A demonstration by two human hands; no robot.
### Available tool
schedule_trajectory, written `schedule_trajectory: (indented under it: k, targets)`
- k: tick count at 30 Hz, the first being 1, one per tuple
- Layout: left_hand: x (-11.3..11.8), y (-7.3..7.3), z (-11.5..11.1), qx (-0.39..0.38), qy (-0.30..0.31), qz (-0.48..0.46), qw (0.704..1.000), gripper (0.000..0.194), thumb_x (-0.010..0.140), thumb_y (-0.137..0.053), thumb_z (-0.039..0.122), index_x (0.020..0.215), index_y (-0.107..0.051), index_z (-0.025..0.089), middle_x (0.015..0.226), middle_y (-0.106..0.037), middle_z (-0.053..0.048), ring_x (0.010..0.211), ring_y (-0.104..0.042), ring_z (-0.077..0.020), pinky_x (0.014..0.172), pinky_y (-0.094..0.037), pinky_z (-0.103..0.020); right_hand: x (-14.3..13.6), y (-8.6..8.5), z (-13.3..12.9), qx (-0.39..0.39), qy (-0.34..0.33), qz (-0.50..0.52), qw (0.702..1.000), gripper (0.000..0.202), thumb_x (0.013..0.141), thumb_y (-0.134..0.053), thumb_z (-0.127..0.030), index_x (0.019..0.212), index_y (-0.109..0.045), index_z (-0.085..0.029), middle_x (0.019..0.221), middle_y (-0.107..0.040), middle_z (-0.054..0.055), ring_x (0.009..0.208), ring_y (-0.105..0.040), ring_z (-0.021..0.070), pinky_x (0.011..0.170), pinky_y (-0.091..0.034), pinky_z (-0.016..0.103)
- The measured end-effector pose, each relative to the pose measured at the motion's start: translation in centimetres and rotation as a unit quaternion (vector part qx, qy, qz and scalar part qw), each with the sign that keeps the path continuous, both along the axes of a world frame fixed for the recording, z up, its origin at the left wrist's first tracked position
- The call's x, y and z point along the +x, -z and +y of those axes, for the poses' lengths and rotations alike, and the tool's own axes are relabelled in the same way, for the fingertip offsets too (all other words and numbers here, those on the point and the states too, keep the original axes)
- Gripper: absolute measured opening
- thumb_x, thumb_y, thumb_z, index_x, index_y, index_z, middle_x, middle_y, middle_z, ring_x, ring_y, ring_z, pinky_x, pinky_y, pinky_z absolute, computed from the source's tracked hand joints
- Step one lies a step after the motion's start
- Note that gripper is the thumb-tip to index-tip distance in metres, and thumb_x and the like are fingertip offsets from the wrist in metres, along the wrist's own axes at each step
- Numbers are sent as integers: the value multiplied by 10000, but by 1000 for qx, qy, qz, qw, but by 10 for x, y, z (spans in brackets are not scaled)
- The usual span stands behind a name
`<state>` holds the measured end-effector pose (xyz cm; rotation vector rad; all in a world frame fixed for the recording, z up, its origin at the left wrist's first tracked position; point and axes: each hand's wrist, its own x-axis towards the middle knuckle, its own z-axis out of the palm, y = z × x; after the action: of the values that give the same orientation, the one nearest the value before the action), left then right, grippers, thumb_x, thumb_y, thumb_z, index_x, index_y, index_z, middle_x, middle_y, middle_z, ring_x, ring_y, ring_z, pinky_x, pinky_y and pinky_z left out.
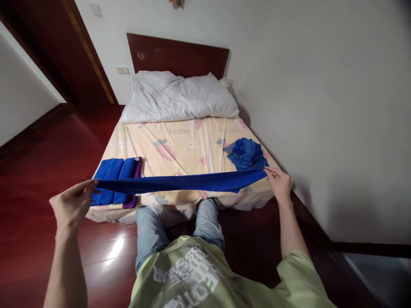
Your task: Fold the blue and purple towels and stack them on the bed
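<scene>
I hold a blue cloth (183, 182) stretched flat and level above the foot of the bed (186, 147). My left hand (73, 204) pinches its left end. My right hand (280, 183) pinches its right end near the bed's right corner. Beyond the cloth, on the right of the bed, lies a crumpled heap of blue cloths (246, 154). At the left front corner of the bed sit several folded blue cloths (113, 179) in a row, with a purple cloth (134, 182) at their right side.
A white pillow (180, 97) lies at the head of the bed against a dark wooden headboard (177, 55). A white wall (321, 107) runs along the bed's right side. Dark red wooden floor (41, 171) lies to the left. My jeans-clad legs (150, 235) stand at the bed's foot.
</scene>
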<state>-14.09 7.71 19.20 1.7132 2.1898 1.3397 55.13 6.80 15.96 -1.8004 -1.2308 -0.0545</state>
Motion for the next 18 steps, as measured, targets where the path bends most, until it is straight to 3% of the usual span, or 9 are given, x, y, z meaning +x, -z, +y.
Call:
schedule_trajectory:
  k: [3, 6, 12, 15, 18]
  targets:
    - [-3, -1, 0, -32, -2, -50, 998, 497, 774, -685, 541, 1058, -785, 146, 816, -772, -59, 622, -667, -167, 582, -538, -251, 11, 2, -8, -25, -61, 85, 994, 501, 794, -702, -590, 990, -785, -137, 748, -756, 102, 653, -712, 218, 618, -567, 312]
    - [-7, -7, -2, -89, 42, -71, 993, 472, 754, -712, 543, 1041, -785, 175, 752, -763, -24, 621, -692, -174, 536, -541, -234, 23, -1, -18, -49, -103, 133, 985, 514, 749, -746, -603, 956, -774, -133, 813, -767, 118, 665, -730, 225, 595, -594, 316]
    - [-9, -22, 8, -143, 66, -24, 987, 480, 775, -675, 573, 1037, -781, 186, 708, -761, -8, 715, -739, -189, 527, -520, -199, 47, -12, -33, -98, -134, 92, 982, 469, 745, -775, -586, 939, -781, -159, 846, -780, 122, 734, -761, 251, 673, -631, 333]
    - [-3, -22, 26, -159, 97, -17, 982, 457, 810, -658, 527, 1073, -766, 169, 704, -763, -10, 687, -745, -181, 548, -516, -194, 56, -11, -23, -148, -130, 75, 978, 456, 716, -799, -573, 919, -789, -164, 799, -779, 111, 652, -751, 246, 599, -626, 324]
    - [11, -13, 53, -210, 135, -34, 968, 371, 839, -647, 422, 1050, -753, 135, 654, -749, -5, 632, -738, -164, 592, -522, -185, 59, -3, 5, -188, -137, 111, 966, 461, 672, -830, -560, 864, -783, -144, 713, -762, 106, 456, -679, 197, 420, -559, 275]
